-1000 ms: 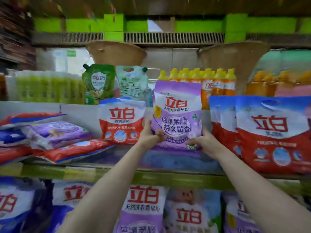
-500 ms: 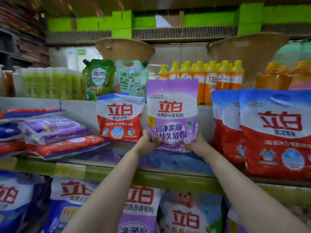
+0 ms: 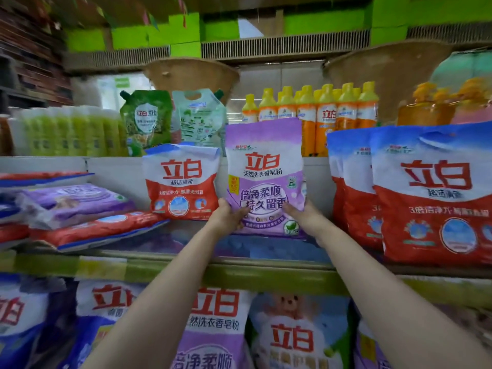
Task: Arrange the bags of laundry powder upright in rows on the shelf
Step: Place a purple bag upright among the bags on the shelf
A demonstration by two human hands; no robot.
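Note:
A purple bag of laundry powder stands upright at the middle of the shelf. My left hand grips its lower left corner and my right hand grips its lower right corner. To its left a red and white bag stands upright against the back. On the right, several larger red bags stand upright in a row. At the left, purple and red bags lie flat in a pile.
Orange bottles, green pouches and pale green bottles fill the ledge behind. Two woven baskets sit above. More powder bags stand on the lower shelf. A gap lies between the purple bag and the right-hand row.
The purple bag has moved slightly left and settled lower, standing straighter on the shelf. Both hands keep their hold on its bottom corners.

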